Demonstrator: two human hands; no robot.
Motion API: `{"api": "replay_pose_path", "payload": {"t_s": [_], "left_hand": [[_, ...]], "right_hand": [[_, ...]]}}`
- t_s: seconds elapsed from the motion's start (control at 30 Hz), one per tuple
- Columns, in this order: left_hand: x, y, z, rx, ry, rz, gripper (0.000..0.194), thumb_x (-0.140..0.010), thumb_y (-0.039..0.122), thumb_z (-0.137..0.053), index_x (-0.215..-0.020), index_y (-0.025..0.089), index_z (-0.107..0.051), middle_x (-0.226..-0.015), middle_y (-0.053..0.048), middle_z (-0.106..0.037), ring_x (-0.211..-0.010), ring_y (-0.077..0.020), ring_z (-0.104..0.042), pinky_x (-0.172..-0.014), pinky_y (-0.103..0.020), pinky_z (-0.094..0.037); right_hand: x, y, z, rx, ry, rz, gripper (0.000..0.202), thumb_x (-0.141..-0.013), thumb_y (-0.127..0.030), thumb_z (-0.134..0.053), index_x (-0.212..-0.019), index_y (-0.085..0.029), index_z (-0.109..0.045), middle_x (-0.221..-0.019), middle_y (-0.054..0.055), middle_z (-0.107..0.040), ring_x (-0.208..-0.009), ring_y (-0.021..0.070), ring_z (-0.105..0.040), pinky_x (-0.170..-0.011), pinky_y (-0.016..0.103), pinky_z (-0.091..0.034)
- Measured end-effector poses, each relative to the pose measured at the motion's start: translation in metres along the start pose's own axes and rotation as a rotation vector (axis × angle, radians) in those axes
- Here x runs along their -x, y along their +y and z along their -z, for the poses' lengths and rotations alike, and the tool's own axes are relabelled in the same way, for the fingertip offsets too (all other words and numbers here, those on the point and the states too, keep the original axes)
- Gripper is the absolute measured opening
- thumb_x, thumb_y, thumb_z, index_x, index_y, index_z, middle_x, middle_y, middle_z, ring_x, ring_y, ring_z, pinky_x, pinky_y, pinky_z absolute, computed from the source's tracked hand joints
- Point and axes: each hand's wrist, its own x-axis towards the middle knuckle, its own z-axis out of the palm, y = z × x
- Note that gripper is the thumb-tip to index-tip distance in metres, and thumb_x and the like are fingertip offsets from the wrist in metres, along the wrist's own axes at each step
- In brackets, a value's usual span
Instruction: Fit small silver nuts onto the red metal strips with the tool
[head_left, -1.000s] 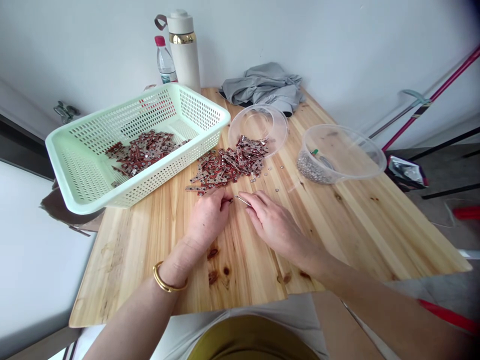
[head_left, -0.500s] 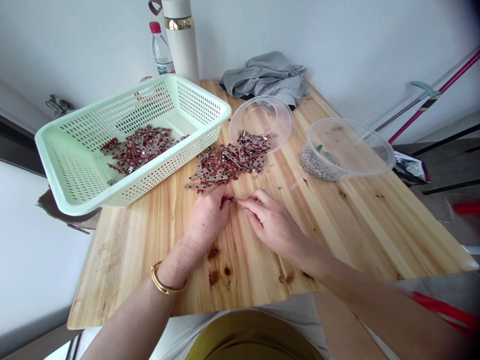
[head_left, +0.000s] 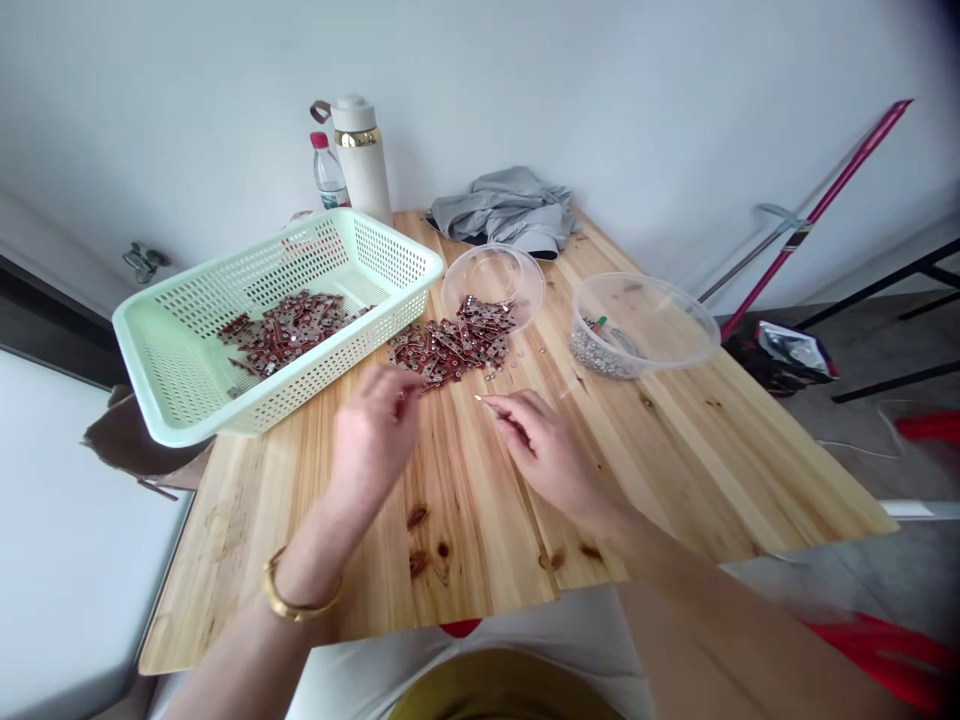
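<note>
My right hand [head_left: 551, 455] pinches a slim metallic tool [head_left: 487, 406]. Left hand [head_left: 373, 430]: fingers curled, blurred; cannot tell whether closed or holding anything. Flat red-brown strips [head_left: 457, 345] lie heaped on the pale wooden tabletop [head_left: 645, 470].

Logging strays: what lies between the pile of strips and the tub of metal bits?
In the head view, a few small loose pieces lie on the wooden table between the strip pile and the tub.
</note>
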Motion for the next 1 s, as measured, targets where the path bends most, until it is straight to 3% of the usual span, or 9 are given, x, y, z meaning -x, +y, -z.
{"api": "replay_pose_path", "payload": {"t_s": [0.07,0.13,0.23,0.37,0.47,0.6,0.8,1.0], "left_hand": [[-0.02,-0.003,0.032,-0.218,0.24,-0.009,0.016,-0.089,0.015,-0.057,-0.095,0.018,-0.071,-0.097,-0.005,-0.068,-0.074,-0.0145,-0.061,-0.068,-0.028,-0.05],[-0.036,-0.008,0.053,-0.408,0.361,0.024,0.02,-0.088,0.018,-0.058,-0.103,0.016,-0.072,-0.103,-0.008,-0.068,-0.069,-0.0142,-0.058,-0.068,-0.031,-0.049],[-0.039,-0.012,0.046,-0.428,0.207,0.018,0.027,-0.09,0.018,-0.055,-0.113,0.016,-0.068,-0.114,-0.01,-0.065,-0.073,-0.0144,-0.06,-0.067,-0.029,-0.05],[-0.019,-0.011,-0.005,-0.424,-0.213,0.008,0.018,-0.092,0.022,-0.052,-0.097,0.019,-0.069,-0.101,-0.006,-0.066,-0.078,-0.0182,-0.064,-0.063,-0.028,-0.049],[-0.012,-0.011,-0.028,-0.49,-0.378,0.058,0.015,-0.09,0.023,-0.054,-0.096,0.018,-0.067,-0.105,-0.009,-0.064,-0.084,-0.0225,-0.065,-0.061,-0.029,-0.048],[-0.013,-0.015,-0.031,-0.435,-0.437,0.069,0.008,-0.084,0.022,-0.06,-0.09,0.018,-0.063,-0.099,-0.009,-0.065,-0.084,-0.0242,-0.065,-0.061,-0.029,-0.046],[-0.008,-0.014,-0.029,-0.377,-0.457,0.076,0.007,-0.082,0.022,-0.064,-0.087,0.02,-0.059,-0.092,-0.005,-0.067,-0.079,-0.0217,-0.065,-0.059,-0.028,-0.042],[0.001,-0.012,-0.024,-0.321,-0.434,0.062,0.003,-0.085,0.021,-0.063,-0.088,0.02,-0.063,-0.092,-0.006,-0.069,-0.082,-0.0226,-0.066,-0.065,-0.029,-0.046]], "right_hand": [[0.003,0.005,0.008,-0.012,0.074,-0.031,0.026,-0.095,-0.018,-0.044,-0.116,-0.022,-0.059,-0.102,0.007,-0.063,-0.093,0.0195,-0.063,-0.08,0.033,-0.051],[0.003,0.009,0.015,-0.001,0.104,-0.04,0.023,-0.094,-0.019,-0.046,-0.112,-0.022,-0.061,-0.101,0.007,-0.065,-0.093,0.0201,-0.063,-0.078,0.034,-0.052],[-0.005,0.016,0.022,0.021,0.129,-0.042,0.021,-0.092,-0.021,-0.048,-0.106,-0.022,-0.063,-0.1,0.008,-0.068,-0.091,0.0207,-0.064,-0.073,0.033,-0.052],[-0.023,0.034,0.027,0.074,0.164,-0.055,0.019,-0.088,-0.025,-0.051,-0.1,-0.02,-0.066,-0.094,0.008,-0.069,-0.079,0.0204,-0.064,-0.068,0.033,-0.051],[-0.03,0.049,0.031,0.144,0.117,-0.06,0.019,-0.085,-0.024,-0.054,-0.098,-0.018,-0.067,-0.09,0.008,-0.069,-0.079,0.0215,-0.064,-0.072,0.035,-0.05],[-0.027,0.051,0.031,0.184,-0.02,-0.067,0.015,-0.088,-0.02,-0.052,-0.093,-0.018,-0.066,-0.091,0.007,-0.069,-0.08,0.0197,-0.063,-0.072,0.032,-0.048],[-0.035,0.04,0.025,0.275,-0.099,-0.037,0.01,-0.089,-0.018,-0.056,-0.091,-0.02,-0.066,-0.09,0.004,-0.068,-0.08,0.0174,-0.062,-0.072,0.029,-0.044],[-0.049,0.04,0.024,0.297,-0.176,-0.038,0.015,-0.081,-0.011,-0.057,-0.069,-0.019,-0.06,-0.073,0.003,-0.064,-0.069,0.0164,-0.057,-0.062,0.027,-0.038]]}}
